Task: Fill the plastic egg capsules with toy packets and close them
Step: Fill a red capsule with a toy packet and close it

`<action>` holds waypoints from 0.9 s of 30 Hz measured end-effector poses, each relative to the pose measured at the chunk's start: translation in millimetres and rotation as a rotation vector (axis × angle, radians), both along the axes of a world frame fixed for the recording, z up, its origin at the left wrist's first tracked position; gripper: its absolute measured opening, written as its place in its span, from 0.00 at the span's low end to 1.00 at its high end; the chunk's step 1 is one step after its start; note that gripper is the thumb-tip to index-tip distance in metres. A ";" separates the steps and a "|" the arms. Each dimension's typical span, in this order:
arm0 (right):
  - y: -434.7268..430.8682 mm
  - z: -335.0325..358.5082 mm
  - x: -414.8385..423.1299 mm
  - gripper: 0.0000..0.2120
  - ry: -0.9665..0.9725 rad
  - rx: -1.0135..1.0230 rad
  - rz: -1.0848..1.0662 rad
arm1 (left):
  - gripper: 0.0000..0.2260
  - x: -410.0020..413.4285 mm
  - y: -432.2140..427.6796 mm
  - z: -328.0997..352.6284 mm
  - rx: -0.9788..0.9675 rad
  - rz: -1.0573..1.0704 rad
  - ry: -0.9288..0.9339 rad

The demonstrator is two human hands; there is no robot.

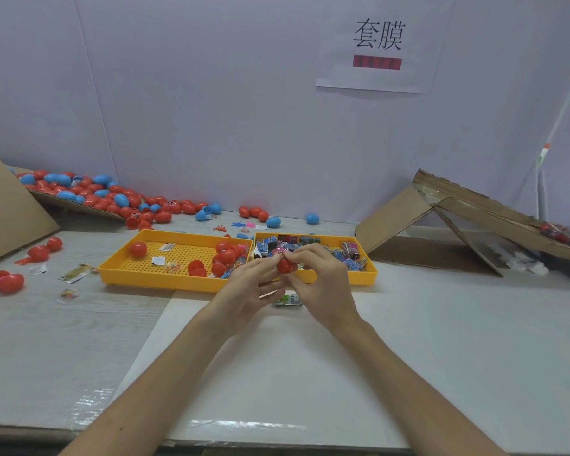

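Note:
Both of my hands meet above the table's middle around a red egg capsule (285,265). My left hand (247,287) holds it from the left and below; my right hand (319,284) pinches at its top, where a small pink packet (278,252) pokes out. Behind them stand two yellow trays: the left tray (145,274) holds several red capsule halves and slips of paper, the right tray (370,273) holds several blue toy packets (349,255). A green packet (288,300) lies on the table under my hands.
A heap of red and blue egg capsules (105,195) spills from a cardboard flap at the back left. Loose red capsules (5,281) lie at the left. A collapsed cardboard box (441,218) stands at the right. A white wall runs behind.

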State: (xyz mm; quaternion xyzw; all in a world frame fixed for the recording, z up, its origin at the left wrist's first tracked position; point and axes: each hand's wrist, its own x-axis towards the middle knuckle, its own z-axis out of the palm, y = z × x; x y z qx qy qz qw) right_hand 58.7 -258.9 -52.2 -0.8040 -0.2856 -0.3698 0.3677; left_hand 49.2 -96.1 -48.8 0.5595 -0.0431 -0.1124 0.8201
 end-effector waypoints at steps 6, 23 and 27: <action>-1.1 1.0 -1.4 0.14 -0.016 -0.018 -0.005 | 0.17 0.4 1.0 -3.1 0.058 -0.006 -0.002; -1.9 2.6 -0.6 0.15 0.015 0.043 -0.031 | 0.18 -2.0 -1.5 -0.3 0.015 0.017 -0.014; -2.2 1.1 -0.8 0.12 -0.006 0.037 -0.048 | 0.17 -1.6 -0.8 -1.9 0.051 -0.006 -0.021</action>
